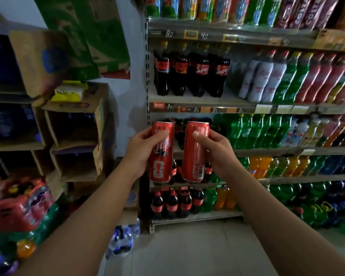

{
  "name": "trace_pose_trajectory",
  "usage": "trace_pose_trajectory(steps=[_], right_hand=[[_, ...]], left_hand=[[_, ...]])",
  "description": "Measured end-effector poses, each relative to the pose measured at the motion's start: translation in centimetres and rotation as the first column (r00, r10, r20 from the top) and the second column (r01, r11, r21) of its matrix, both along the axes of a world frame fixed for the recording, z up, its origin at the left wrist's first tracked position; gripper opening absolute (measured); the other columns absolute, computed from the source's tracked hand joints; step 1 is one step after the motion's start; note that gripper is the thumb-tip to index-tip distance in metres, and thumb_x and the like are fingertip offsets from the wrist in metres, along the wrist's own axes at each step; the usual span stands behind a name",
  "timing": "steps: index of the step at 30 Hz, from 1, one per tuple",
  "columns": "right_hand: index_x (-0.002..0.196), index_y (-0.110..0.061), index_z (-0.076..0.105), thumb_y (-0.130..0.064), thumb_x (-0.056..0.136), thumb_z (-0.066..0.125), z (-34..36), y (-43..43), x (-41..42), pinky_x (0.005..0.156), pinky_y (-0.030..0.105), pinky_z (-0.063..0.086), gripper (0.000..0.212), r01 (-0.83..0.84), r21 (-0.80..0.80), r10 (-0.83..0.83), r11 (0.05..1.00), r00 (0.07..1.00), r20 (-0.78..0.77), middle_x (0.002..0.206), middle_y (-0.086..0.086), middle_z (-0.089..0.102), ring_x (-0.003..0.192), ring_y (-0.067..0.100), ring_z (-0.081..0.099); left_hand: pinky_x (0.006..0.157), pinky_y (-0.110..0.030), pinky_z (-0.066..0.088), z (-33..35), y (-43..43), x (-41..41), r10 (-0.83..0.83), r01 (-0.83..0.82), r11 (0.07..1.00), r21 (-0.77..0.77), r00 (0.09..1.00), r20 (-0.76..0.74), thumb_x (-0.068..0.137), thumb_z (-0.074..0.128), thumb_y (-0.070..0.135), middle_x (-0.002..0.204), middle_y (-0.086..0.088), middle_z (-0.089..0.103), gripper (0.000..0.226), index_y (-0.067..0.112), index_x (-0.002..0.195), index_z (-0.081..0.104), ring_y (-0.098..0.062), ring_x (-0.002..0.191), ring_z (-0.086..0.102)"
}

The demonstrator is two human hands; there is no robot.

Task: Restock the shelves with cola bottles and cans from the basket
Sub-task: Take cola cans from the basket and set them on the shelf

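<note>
I hold two tall red cola cans upright in front of the drinks shelving. My left hand (140, 149) grips the left can (161, 166) from its left side, thumb across the front. My right hand (217, 150) grips the right can (194, 156) from its right side, thumb on the front. Both cans hover before the left end of the third shelf (267, 151), where dark cola bottles (179, 134) stand behind them. More cola bottles (191, 74) fill the shelf above and small ones (175, 204) the bottom shelf. No basket is in view.
Green, white, red and orange soft drink bottles (287, 80) crowd the shelves to the right. Open cardboard boxes (76, 140) are stacked at left, with shrink-wrapped bottle packs (18, 204) below them. Grey tiled floor (187, 250) lies under my arms.
</note>
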State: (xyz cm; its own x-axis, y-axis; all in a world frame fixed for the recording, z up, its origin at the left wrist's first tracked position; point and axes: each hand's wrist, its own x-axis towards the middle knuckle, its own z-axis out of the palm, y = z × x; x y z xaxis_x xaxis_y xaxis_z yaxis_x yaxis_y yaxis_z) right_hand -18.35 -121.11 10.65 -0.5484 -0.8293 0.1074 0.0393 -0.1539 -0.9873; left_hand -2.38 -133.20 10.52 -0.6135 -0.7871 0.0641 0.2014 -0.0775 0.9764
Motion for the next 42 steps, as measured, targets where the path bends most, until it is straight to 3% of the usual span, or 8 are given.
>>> trace_pose_trajectory(steps=[5,11,15,20,25,30,35,42], right_hand=[[0.106,-0.015,0.069,-0.035,0.068,0.078,-0.2,-6.4,-5.5,0.081,0.047,0.055,0.044,0.003,-0.034,-0.003,0.999,1.000,0.002,0.098,0.006,0.073,0.096,0.029,0.070],[0.112,-0.011,0.067,-0.032,0.072,0.076,2.0,-14.0,-13.0,0.083,0.045,0.056,0.046,-0.016,-0.116,0.017,0.993,1.000,0.003,0.104,0.011,0.072,0.098,0.031,0.069],[0.109,-0.016,0.069,-0.037,0.071,0.076,4.1,-18.7,-17.2,0.079,0.044,0.056,0.043,-0.021,-0.160,0.014,0.987,0.999,-0.048,0.097,0.006,0.073,0.091,0.026,0.070],[0.107,-0.015,0.069,-0.036,0.073,0.073,6.1,-23.6,-20.3,0.076,0.036,0.054,0.040,-0.031,-0.208,0.023,0.978,0.999,-0.040,0.089,0.000,0.071,0.087,0.018,0.069],[0.112,-0.010,0.068,-0.027,0.081,0.072,6.6,-28.0,-21.8,0.086,0.040,0.056,0.035,-0.006,-0.226,-0.002,0.974,0.999,-0.035,0.101,0.008,0.070,0.097,0.026,0.068],[0.107,-0.014,0.069,-0.029,0.075,0.072,6.8,-31.3,-23.0,0.091,0.047,0.054,0.035,0.035,-0.259,-0.035,0.965,0.999,0.004,0.104,0.012,0.070,0.100,0.029,0.067],[0.101,-0.013,0.069,-0.019,0.083,0.069,6.5,-33.6,-23.7,0.094,0.053,0.051,0.019,0.078,-0.254,-0.092,0.964,0.995,-0.043,0.108,0.022,0.068,0.104,0.036,0.066],[0.109,-0.012,0.068,-0.021,0.078,0.073,4.8,-34.8,-23.9,0.083,0.038,0.057,0.033,0.049,-0.244,-0.086,0.969,0.986,-0.143,0.102,0.010,0.073,0.099,0.025,0.070]], left_hand=[[0.083,-0.042,0.055,0.4,-6.1,-4.6,0.009,-0.009,1.000,-0.029,1.000,0.006,0.062,0.079,0.035,0.095,-0.002,0.075,0.044,0.024,0.104,0.070,-0.023,0.091,0.071],[0.082,-0.038,0.054,3.2,-14.0,-11.5,0.027,-0.027,0.992,-0.122,1.000,0.000,0.070,0.076,0.032,0.096,0.003,0.075,0.033,0.031,0.102,0.068,-0.020,0.096,0.070],[0.082,-0.037,0.055,5.2,-18.7,-15.2,0.061,-0.073,0.977,-0.202,0.996,-0.067,0.066,0.078,0.033,0.099,-0.001,0.075,0.044,0.024,0.108,0.068,-0.022,0.096,0.071],[0.083,-0.041,0.057,7.1,-23.3,-18.5,0.054,-0.082,0.973,-0.218,0.990,-0.132,0.075,0.076,0.024,0.101,-0.004,0.075,0.032,0.021,0.107,0.069,-0.023,0.095,0.071],[0.080,-0.038,0.055,8.0,-27.5,-21.1,0.032,-0.071,0.968,-0.242,0.986,-0.163,0.065,0.078,0.030,0.097,-0.003,0.075,0.042,0.018,0.105,0.069,-0.022,0.093,0.072],[0.087,-0.042,0.054,8.3,-31.0,-22.8,-0.015,-0.027,0.943,-0.330,0.992,-0.125,0.069,0.077,0.032,0.104,-0.001,0.074,0.046,0.020,0.112,0.067,-0.019,0.098,0.070],[0.083,-0.034,0.053,7.8,-33.0,-23.5,-0.030,0.001,0.919,-0.394,0.997,-0.066,0.067,0.076,0.035,0.102,0.004,0.074,0.043,0.026,0.108,0.068,-0.012,0.096,0.070],[0.071,-0.015,0.052,5.8,-33.9,-23.7,-0.042,0.018,0.922,-0.387,0.998,-0.052,0.068,0.075,0.026,0.099,0.016,0.073,0.040,0.033,0.106,0.065,0.001,0.093,0.068]])
